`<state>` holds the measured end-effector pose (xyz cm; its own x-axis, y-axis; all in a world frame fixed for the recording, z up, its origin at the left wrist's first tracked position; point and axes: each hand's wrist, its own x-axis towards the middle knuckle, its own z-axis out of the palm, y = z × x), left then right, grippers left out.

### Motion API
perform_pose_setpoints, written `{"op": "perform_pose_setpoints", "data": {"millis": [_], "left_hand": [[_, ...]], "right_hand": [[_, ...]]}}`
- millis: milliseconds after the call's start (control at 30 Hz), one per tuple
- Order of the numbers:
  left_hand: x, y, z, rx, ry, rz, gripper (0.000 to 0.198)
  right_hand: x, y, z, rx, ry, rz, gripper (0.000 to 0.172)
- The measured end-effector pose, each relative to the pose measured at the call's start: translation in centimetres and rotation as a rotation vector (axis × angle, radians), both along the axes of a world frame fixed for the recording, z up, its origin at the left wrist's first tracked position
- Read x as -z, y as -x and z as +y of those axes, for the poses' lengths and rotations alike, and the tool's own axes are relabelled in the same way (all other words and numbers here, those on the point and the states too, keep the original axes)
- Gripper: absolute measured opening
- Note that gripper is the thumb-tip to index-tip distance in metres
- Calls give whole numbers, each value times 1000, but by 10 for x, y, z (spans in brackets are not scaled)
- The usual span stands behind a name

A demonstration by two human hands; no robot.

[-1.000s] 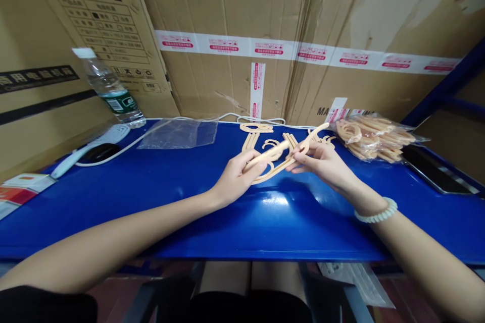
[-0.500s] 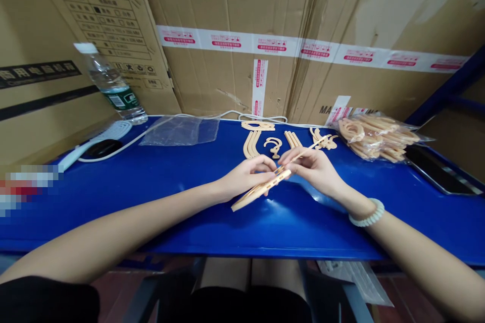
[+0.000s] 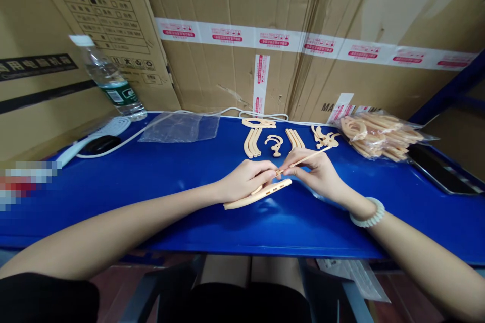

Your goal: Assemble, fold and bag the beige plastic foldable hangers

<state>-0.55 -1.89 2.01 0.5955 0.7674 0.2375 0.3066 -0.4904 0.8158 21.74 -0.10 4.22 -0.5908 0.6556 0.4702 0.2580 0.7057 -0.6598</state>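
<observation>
My left hand (image 3: 248, 180) is closed on a long, curved wooden piece (image 3: 261, 197) with small slots, tilted over the blue table (image 3: 182, 227). A thin wooden piece (image 3: 310, 157) is pinched in my right hand (image 3: 316, 172), its far end pointing up and right. The fingertips of both hands meet around a small wooden part whose shape they mostly hide. Behind my hands lie curved wooden strips (image 3: 251, 142), a hook-shaped piece (image 3: 275, 145), more strips (image 3: 294, 139), a flat oval piece (image 3: 259, 123) and several small curved pieces (image 3: 325, 137).
A plastic bag of wooden pieces (image 3: 379, 136) lies at the right beside a dark tablet (image 3: 443, 170). Towards the left are a flat clear bag (image 3: 180, 127), a water bottle (image 3: 113, 83), a white cable (image 3: 132, 144) and a black object (image 3: 102, 145). Cardboard (image 3: 227, 78) stands behind.
The slotted piece has turned to a flatter angle under my left hand. In my right hand the thin piece has tilted lower towards the right. The view has shifted slightly.
</observation>
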Motion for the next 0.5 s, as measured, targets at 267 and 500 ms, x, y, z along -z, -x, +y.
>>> {"op": "perform_pose_setpoints", "data": {"millis": [267, 500], "left_hand": [[0, -1, 3, 55, -135, 92, 31], [4, -1, 7, 70, -131, 121, 32]], "right_hand": [[2, -5, -5, -95, -411, -246, 29], [1, -7, -4, -107, -506, -301, 31]]}}
